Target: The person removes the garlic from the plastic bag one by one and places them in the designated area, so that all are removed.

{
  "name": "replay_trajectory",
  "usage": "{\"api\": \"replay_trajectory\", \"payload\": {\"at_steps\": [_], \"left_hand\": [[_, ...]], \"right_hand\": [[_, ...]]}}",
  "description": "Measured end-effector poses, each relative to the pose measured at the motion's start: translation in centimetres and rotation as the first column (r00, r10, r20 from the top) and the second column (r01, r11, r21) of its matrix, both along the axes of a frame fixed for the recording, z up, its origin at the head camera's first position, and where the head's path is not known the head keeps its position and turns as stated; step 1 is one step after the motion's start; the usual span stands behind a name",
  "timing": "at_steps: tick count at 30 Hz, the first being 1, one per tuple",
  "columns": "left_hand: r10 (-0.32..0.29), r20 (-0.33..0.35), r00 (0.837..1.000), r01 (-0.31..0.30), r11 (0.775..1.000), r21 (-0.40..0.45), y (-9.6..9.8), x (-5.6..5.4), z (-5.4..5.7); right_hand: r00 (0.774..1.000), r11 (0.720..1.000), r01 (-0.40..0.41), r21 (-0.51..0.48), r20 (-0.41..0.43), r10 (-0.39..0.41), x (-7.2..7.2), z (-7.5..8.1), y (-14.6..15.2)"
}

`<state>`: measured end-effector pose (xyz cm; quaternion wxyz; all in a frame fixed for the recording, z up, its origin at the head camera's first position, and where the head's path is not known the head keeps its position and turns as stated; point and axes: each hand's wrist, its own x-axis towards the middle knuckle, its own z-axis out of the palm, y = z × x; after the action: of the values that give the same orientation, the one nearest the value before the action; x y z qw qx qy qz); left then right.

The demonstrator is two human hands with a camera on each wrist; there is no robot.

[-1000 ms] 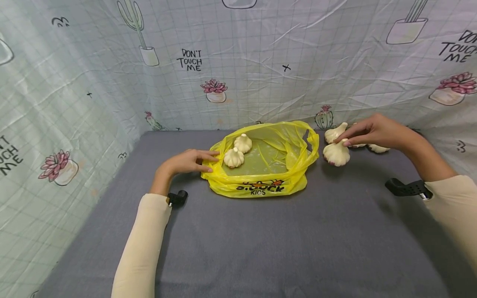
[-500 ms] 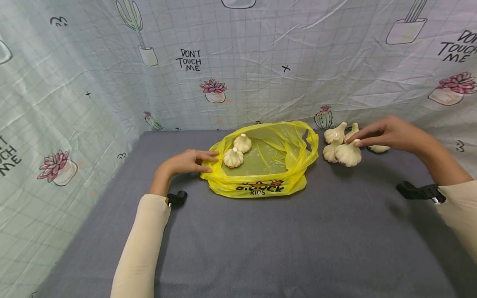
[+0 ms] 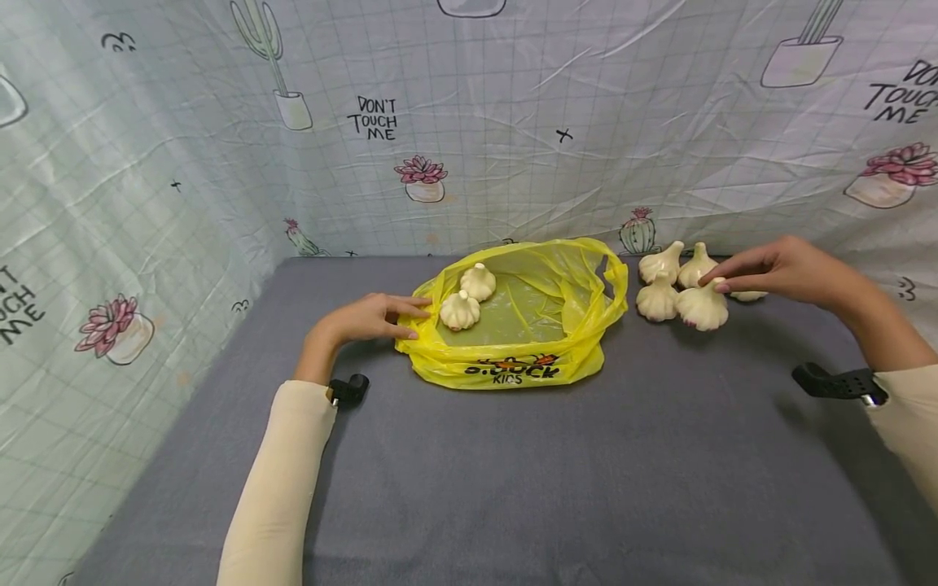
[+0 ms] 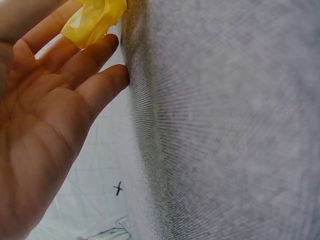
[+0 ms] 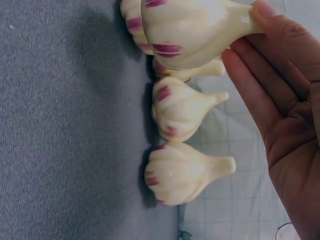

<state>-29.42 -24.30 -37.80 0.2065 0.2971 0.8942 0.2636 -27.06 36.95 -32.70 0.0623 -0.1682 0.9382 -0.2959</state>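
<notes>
So there's this garlic bulb (image 3: 702, 306) near the back edge of the gray table (image 3: 513, 488), toward the right back corner, and the right hand (image 3: 787, 267) has it pinched by the stem, thumb on one side and fingertips on the other, fingers fairly straight and the wrist coming in from the right. Can't tell if its base touches the cloth. It's creamy white, kinda shiny, with purple streaks round the bottom, stem up.

Right beside it on the left sits a second bulb (image 3: 657, 301), with a third bulb (image 3: 661, 264) and a fourth bulb (image 3: 696, 264) behind, stems up too. A fifth bulb (image 3: 747, 295) is half hidden under the hand.

Further left, about mid back edge, there's a yellow plastic bag (image 3: 443, 362), mouth gaping, with two bulbs (image 3: 459, 311) at its left end. The bag's right handle stands up between them and the other garlic. The left hand (image 3: 366, 317) touches its left rim, fingers loosely spread and nearly straight. Behind everything hangs a cactus-print curtain (image 3: 491, 122).
</notes>
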Motion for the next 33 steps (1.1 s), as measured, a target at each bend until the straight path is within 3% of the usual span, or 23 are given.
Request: {"api": "replay_trajectory", "payload": {"at_steps": [15, 33], "left_hand": [[0.002, 0.009, 1.0, -0.002, 1.0, 0.014, 0.0, -0.1, 0.0], [-0.002, 0.003, 1.0, 0.002, 1.0, -0.006, 0.1, -0.2, 0.0]], "right_hand": [[0.999, 0.999, 0.038, 0.009, -0.007, -0.038, 0.2, -0.5, 1.2], [1.0, 1.0, 0.023, -0.001, -0.008, -0.023, 0.0, -1.1, 1.7]]}}
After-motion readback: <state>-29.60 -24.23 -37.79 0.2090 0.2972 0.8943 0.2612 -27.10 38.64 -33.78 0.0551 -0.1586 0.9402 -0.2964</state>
